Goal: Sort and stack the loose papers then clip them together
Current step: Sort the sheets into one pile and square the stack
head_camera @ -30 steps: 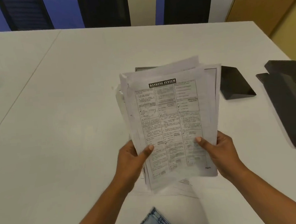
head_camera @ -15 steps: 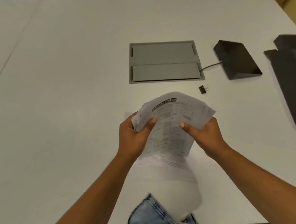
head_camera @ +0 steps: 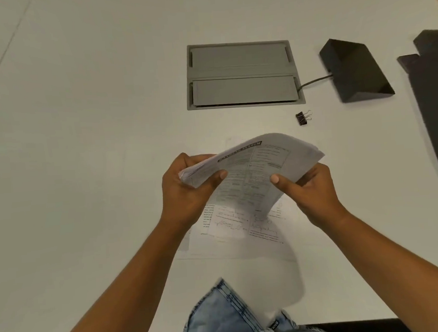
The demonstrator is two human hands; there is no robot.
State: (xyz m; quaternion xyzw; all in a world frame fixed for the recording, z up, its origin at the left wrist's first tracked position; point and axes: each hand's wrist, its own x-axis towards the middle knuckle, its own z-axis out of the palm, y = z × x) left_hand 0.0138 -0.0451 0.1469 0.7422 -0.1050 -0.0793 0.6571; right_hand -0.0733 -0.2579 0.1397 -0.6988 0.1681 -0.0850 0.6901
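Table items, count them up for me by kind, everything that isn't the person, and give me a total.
Held stack of papers: 1
Loose printed sheets on the table: at least 1; the exact number cannot be told
Binder clip: 1
Grey cable hatch: 1
Black wedge-shaped device with cord: 1
Dark flat object at the right edge: 1
Total: 6 at least

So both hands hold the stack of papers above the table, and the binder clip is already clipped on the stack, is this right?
Not quite. In the head view both hands, left hand and right hand, do hold the stack of papers, but the binder clip lies loose on the table, beyond the stack.
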